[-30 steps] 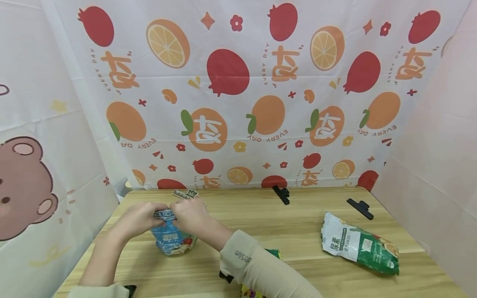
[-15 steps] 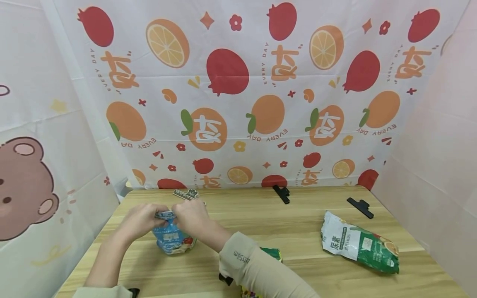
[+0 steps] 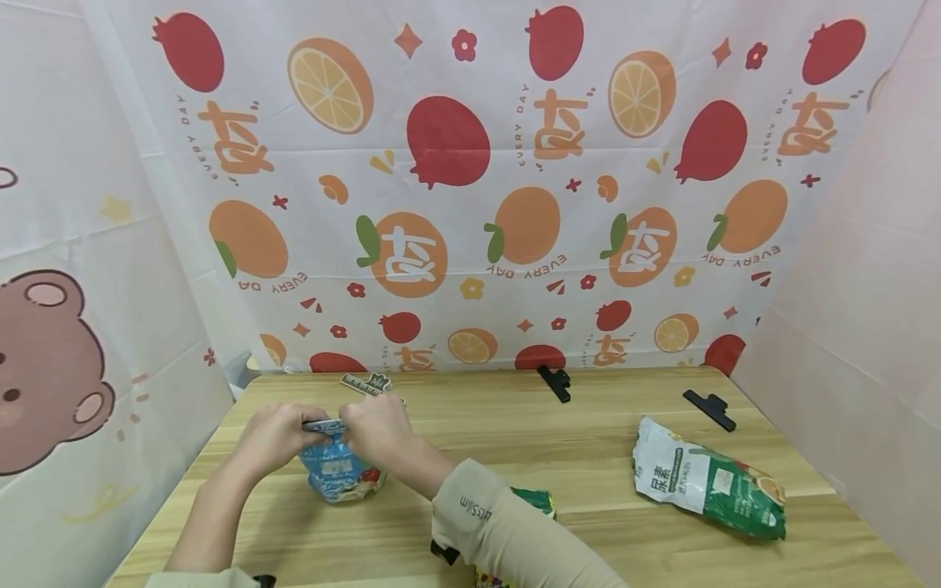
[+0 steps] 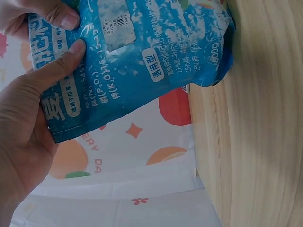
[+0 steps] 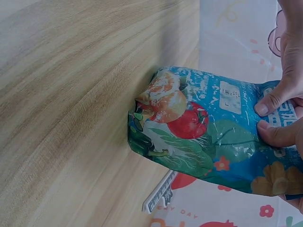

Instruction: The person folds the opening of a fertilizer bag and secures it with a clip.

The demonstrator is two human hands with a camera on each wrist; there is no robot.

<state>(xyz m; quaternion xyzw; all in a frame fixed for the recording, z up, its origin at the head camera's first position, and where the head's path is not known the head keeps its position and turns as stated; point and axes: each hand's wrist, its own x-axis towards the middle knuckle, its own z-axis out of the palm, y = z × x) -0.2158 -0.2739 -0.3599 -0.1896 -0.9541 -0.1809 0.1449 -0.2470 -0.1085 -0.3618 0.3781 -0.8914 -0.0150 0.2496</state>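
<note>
A blue plastic fertilizer bag (image 3: 340,472) stands upright at the table's left side, with vegetables printed on its lower front. My left hand (image 3: 275,441) pinches one side of its top edge, thumb on the printed face in the left wrist view. At the other side, my right hand (image 3: 381,429) grips the same top edge; the right wrist view shows both thumbs (image 5: 279,135) close together on the bag's upper band. The top strip of the bag looks bent over between the hands. Most fingers are hidden behind the bag.
Behind the bag lies a piano-patterned clip (image 3: 367,384). Black clips lie at the back (image 3: 555,384) and back right (image 3: 709,410), with another black clip (image 3: 444,553) by the right sleeve. A green-and-white bag (image 3: 709,482) lies right; a green-yellow packet (image 3: 540,500) is partly under the right forearm.
The bag's top edge has tipped over flatter and sits slightly lower between the hands. Both hands keep their hold and have shifted only a little.
</note>
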